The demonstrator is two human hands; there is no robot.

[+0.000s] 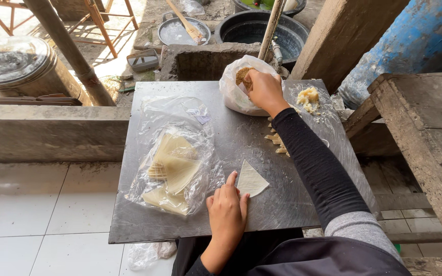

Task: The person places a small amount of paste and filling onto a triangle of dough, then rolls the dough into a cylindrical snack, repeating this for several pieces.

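L hand (227, 209) flat, fingertip on wrapper (251, 180), R hand (265, 90) grip clenched inside bag (237, 87)

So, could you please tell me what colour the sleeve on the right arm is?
Black sleeve, head view.

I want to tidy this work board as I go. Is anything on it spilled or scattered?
Yes. Pale crumbs and small pieces lie loose on the metal board beside the right forearm, and a crumbly yellowish lump sits bare near the far right corner.
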